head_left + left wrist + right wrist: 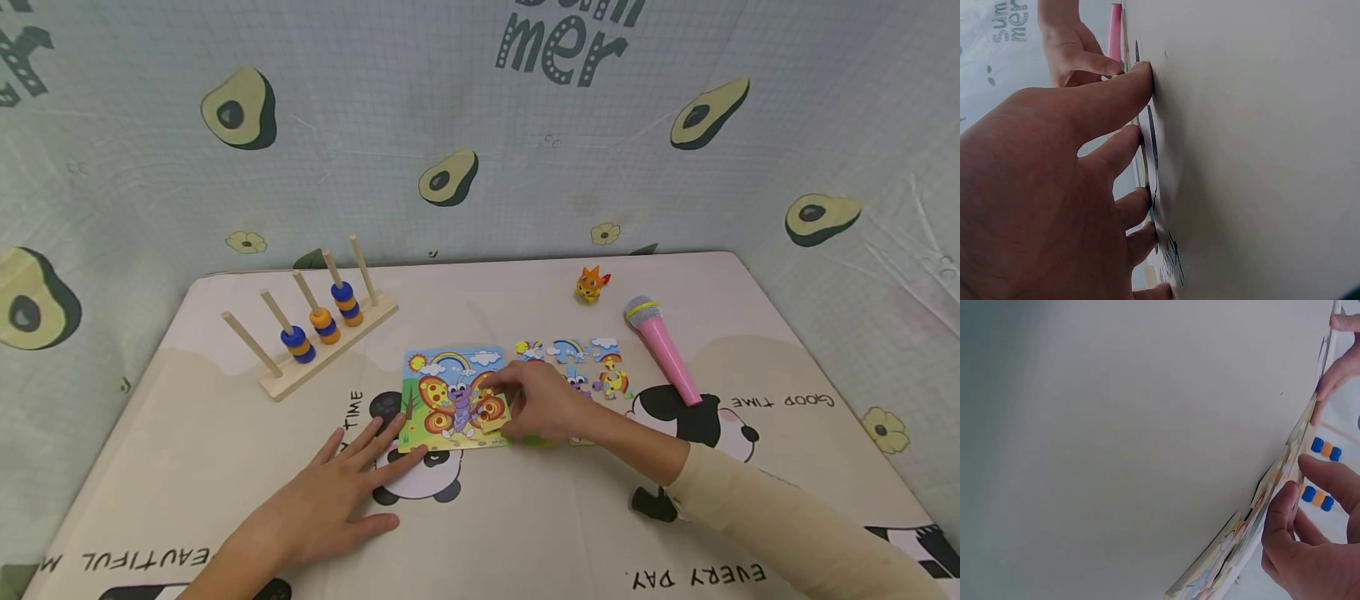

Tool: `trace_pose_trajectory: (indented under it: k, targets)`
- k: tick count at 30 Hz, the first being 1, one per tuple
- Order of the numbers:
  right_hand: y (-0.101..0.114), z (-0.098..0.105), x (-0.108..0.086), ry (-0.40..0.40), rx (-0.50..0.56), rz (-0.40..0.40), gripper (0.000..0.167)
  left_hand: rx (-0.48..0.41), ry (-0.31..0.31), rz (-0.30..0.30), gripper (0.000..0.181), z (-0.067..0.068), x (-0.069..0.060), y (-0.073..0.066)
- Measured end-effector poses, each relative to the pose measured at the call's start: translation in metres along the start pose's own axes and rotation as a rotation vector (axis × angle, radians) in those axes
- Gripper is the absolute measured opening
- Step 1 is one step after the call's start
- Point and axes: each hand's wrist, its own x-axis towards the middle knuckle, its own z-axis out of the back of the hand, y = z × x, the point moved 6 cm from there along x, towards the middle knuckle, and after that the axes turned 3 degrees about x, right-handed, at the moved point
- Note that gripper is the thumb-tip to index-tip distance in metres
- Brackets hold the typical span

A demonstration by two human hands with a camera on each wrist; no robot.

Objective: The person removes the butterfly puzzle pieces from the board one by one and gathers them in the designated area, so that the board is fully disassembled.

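Note:
A butterfly jigsaw puzzle [442,375] lies on the cloth-covered table in the head view. My left hand [330,492] rests flat with fingers spread, its fingertips at the puzzle's lower left edge. Over the puzzle's lower right side, my right hand [543,400] pinches a puzzle piece [495,423] between thumb and fingers; the piece looks slightly tilted. In the right wrist view, the thumb and finger of the right hand [1316,550] meet at the puzzle's edge. More puzzle pieces [611,379] lie right of the puzzle, partly hidden by the right hand and forearm.
A wooden peg stand [330,350] with blue and orange rings stands at the back left. Behind the loose pieces is a small orange toy figure [591,285]. A pink toy microphone [667,350] lies to the right. An avocado-print curtain [337,183] hangs behind the table.

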Motion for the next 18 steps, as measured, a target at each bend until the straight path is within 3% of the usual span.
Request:
trace_pose_trajectory:
  k: [18]
  targets:
    - [-0.022, 0.018, -0.017, -0.081, 0.186, -0.108, 0.058, -0.014, 0.011, 0.014, 0.073, -0.001, 0.001, 0.000]
